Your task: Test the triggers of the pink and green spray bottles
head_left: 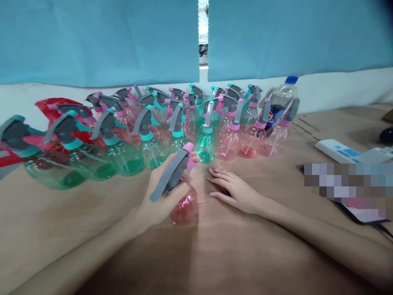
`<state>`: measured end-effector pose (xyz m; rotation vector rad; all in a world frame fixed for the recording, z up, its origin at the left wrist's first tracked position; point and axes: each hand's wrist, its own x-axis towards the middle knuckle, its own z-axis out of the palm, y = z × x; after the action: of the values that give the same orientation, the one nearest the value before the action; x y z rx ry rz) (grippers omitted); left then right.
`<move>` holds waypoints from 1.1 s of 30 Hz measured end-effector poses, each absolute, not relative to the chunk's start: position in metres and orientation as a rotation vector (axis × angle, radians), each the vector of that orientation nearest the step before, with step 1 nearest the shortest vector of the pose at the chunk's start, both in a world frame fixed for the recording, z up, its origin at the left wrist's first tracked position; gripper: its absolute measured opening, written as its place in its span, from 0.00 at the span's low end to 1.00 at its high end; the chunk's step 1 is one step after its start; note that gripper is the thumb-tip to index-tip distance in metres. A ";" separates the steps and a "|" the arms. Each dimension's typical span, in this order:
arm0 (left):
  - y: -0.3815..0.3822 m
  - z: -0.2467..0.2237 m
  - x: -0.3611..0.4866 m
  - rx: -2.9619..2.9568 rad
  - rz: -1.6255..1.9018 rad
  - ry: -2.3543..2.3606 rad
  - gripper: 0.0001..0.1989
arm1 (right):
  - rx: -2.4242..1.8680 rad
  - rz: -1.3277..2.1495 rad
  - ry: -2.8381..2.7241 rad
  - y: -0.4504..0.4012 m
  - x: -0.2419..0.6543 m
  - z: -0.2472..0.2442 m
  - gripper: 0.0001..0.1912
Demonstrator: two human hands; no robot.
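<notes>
My left hand [162,196] is wrapped round the neck of a pink spray bottle [185,207] with a grey and pink trigger head. The bottle leans a little, and its nozzle points up and away from me. My right hand [231,188] rests on the brown table [147,254] just right of that bottle, its fingers apart and holding nothing. Beyond both hands, green spray bottles [125,159] stand at the left and centre of the front row. Pink spray bottles [229,143] continue the row to the right, with several more behind.
A large bottle with a blue cap [281,98] stands at the back right. Red plastic [58,110] lies behind the left bottles. A white power strip [337,150] and a partly pixelated phone [362,213] are at the right. A blue curtain [101,41] hangs behind.
</notes>
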<state>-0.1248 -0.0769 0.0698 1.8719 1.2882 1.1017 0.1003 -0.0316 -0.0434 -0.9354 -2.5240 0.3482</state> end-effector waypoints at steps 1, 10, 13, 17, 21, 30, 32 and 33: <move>-0.077 0.070 -0.125 1.873 1.098 1.284 0.25 | -0.934 0.348 -2.526 -0.032 0.100 -0.043 0.26; -0.078 0.070 -0.125 1.910 1.078 1.288 0.22 | -0.933 0.354 -2.514 -0.032 0.100 -0.042 0.25; -0.078 0.068 -0.127 1.936 1.090 1.274 0.22 | -0.929 0.355 -2.512 -0.032 0.100 -0.042 0.25; -0.078 0.068 -0.128 1.940 1.111 1.317 0.19 | -0.927 0.351 -2.508 -0.032 0.099 -0.042 0.25; -0.077 0.067 -0.130 1.946 1.084 1.347 0.17 | -0.926 0.340 -2.510 -0.032 0.100 -0.042 0.24; -0.077 0.063 -0.134 1.992 1.069 1.346 0.11 | -0.935 0.350 -2.520 -0.031 0.099 -0.043 0.25; -0.078 0.063 -0.134 1.983 1.071 1.368 0.10 | -0.933 0.340 -2.518 -0.031 0.099 -0.043 0.25; -0.078 0.063 -0.134 1.979 1.079 1.373 0.10 | -0.931 0.334 -2.519 -0.032 0.099 -0.043 0.25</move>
<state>-0.1338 -0.0782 0.0633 1.9786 1.3733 1.0788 0.0994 -0.0315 -0.0425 -0.9309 -2.5189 0.3342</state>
